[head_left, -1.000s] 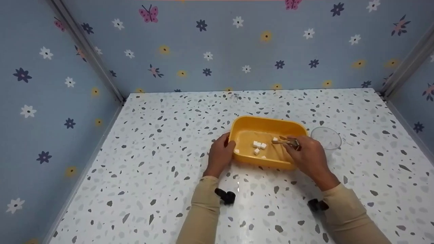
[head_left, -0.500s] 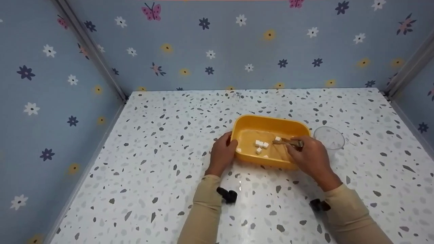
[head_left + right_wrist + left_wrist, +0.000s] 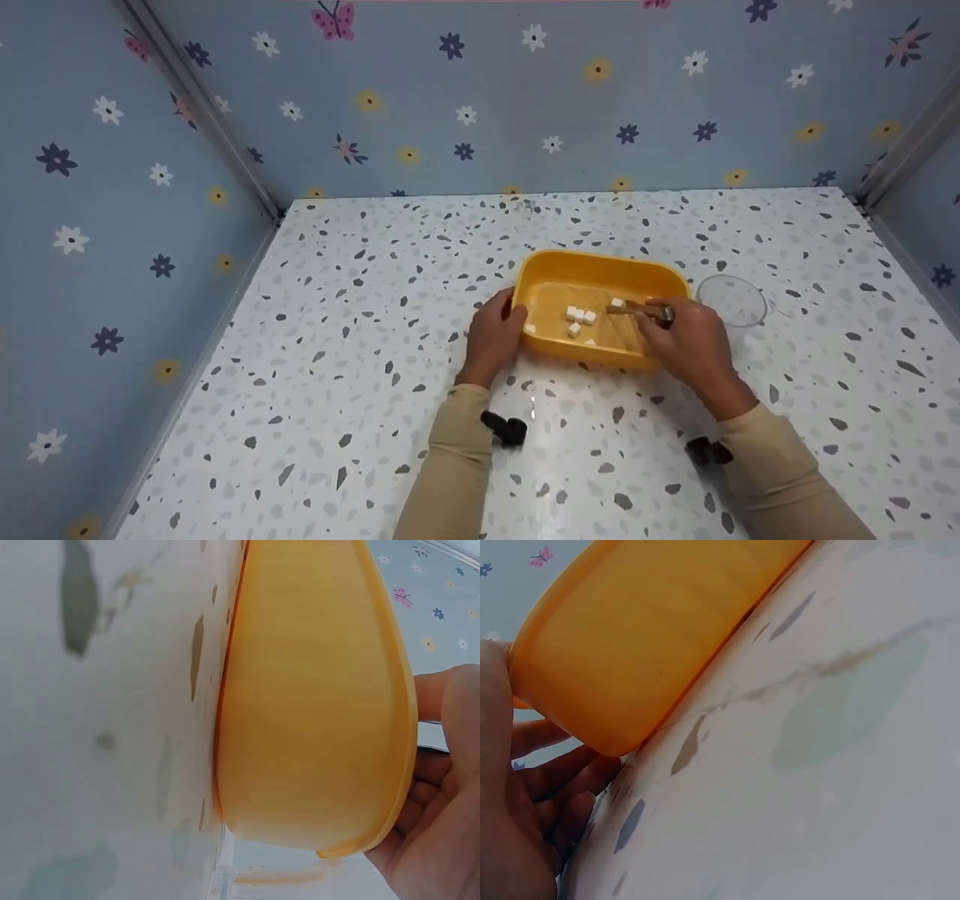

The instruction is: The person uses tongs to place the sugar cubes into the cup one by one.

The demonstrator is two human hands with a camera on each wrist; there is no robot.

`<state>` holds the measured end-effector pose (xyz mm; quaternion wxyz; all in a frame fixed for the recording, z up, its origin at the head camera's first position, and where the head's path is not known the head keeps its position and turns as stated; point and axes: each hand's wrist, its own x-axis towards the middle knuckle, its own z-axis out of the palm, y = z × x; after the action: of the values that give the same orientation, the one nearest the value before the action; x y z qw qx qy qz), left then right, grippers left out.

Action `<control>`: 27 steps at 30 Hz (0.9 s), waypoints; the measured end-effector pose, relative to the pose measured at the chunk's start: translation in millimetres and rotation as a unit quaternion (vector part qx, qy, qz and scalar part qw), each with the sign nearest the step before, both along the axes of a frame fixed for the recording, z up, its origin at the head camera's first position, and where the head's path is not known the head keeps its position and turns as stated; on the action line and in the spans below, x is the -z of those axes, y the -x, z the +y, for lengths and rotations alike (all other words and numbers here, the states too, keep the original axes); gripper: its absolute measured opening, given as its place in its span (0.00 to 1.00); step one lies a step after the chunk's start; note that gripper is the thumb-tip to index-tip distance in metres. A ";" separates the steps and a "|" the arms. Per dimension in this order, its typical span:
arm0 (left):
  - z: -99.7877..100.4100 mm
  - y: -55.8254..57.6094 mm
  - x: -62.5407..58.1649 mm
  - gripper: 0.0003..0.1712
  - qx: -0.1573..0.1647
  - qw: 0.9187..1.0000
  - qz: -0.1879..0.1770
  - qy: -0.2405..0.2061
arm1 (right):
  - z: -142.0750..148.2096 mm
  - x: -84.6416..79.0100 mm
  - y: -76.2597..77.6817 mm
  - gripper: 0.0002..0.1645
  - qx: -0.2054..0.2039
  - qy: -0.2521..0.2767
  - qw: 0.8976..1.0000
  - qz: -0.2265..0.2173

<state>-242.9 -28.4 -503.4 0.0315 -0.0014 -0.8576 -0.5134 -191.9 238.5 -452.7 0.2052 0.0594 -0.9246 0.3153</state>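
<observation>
In the head view, my left hand (image 3: 491, 337) grips the left end of a yellow plastic tub (image 3: 585, 350), thumb at the rim and fingers along the outside. The left wrist view has those fingers (image 3: 562, 772) against the tub's lower corner. My right hand (image 3: 694, 341) reaches over the tub's right end and pinches small brown tongs (image 3: 637, 309), whose tips point left inside. A white cube (image 3: 617, 302) lies right beside the tips. Several more white cubes (image 3: 576, 315) sit left of them on the tub floor. In the right wrist view, the tub wall (image 3: 322, 705) hides the tongs.
Right of the tub stands a clear round dish (image 3: 735, 326), close to my right hand. The speckled white table (image 3: 360, 337) meets a flowered blue wall (image 3: 495, 90) at the back, with side panels left and right.
The tongs' two arms have come closer together near the single white cube. My left hand stays on the tub. The head view has shifted slightly.
</observation>
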 end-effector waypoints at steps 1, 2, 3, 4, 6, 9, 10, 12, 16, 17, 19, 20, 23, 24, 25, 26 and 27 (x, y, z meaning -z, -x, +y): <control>0.2 0.4 -0.6 0.27 0.000 1.000 0.001 0.000 | 0.1 -0.5 0.2 0.15 -0.001 -0.002 1.000 0.002; 0.3 0.7 -1.0 0.27 -0.001 1.000 0.001 0.000 | 0.2 -0.9 0.3 0.15 -0.002 -0.003 1.000 0.004; 0.4 0.8 -1.4 0.27 -0.001 1.000 -0.001 -0.002 | 0.3 -1.0 0.4 0.15 -0.003 -0.005 1.000 0.005; 0.4 0.9 -1.6 0.27 -0.001 1.000 -0.001 -0.003 | 0.4 -1.2 0.4 0.15 -0.005 -0.006 1.000 0.005; 0.4 0.7 -1.8 0.27 -0.002 1.000 -0.003 -0.008 | 0.5 -1.0 0.3 0.15 -0.008 -0.007 1.000 0.002; 0.4 -0.1 -1.9 0.26 -0.002 1.000 -0.004 -0.010 | 0.6 -1.0 -0.2 0.14 -0.006 -0.005 1.000 -0.007; 0.3 -0.2 -2.1 0.26 -0.002 1.000 -0.003 -0.009 | 0.6 -1.0 -0.3 0.14 -0.006 -0.004 1.000 -0.009; 0.3 -0.4 -2.9 0.26 -0.003 1.000 -0.002 -0.006 | 0.4 -1.1 -0.1 0.14 -0.004 -0.004 1.000 -0.011; 0.8 -1.1 -3.2 0.26 -0.001 1.000 -0.002 -0.007 | 0.5 0.6 -0.1 0.12 -0.004 -0.008 1.000 0.003; 1.0 -1.2 -3.3 0.26 -0.002 1.000 -0.003 -0.010 | 0.4 0.9 0.1 0.12 -0.005 -0.010 1.000 0.008; 1.3 -1.3 -3.5 0.26 -0.003 1.000 -0.007 -0.016 | 0.3 1.3 0.3 0.11 -0.009 -0.016 1.000 0.018; 1.4 -1.4 -3.7 0.27 -0.004 1.000 -0.010 -0.018 | 0.2 1.4 0.5 0.11 -0.010 -0.019 1.000 0.023; 1.5 -1.0 -3.7 0.27 -0.006 1.000 -0.013 -0.020 | 0.4 1.7 0.8 0.11 -0.013 -0.025 0.999 0.028; 1.5 -0.8 -3.7 0.27 -0.006 1.000 -0.013 -0.019 | 0.4 1.7 0.6 0.12 -0.014 -0.025 0.999 0.027; 1.5 -0.8 -3.6 0.27 -0.006 1.000 -0.014 -0.018 | 0.6 1.6 0.6 0.12 -0.013 -0.024 0.999 0.025; 1.5 -0.7 -3.4 0.27 -0.005 1.000 -0.014 -0.018 | 0.6 1.3 0.2 0.12 -0.014 -0.022 0.999 0.022; 1.4 -0.6 -3.1 0.27 -0.005 1.000 -0.015 -0.017 | 0.7 1.2 0.0 0.12 -0.014 -0.020 1.000 0.018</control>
<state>-242.3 -27.1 -500.3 0.0214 0.0112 -0.8488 -0.5281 -191.9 239.1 -453.9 0.2166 0.0818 -0.9259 0.2985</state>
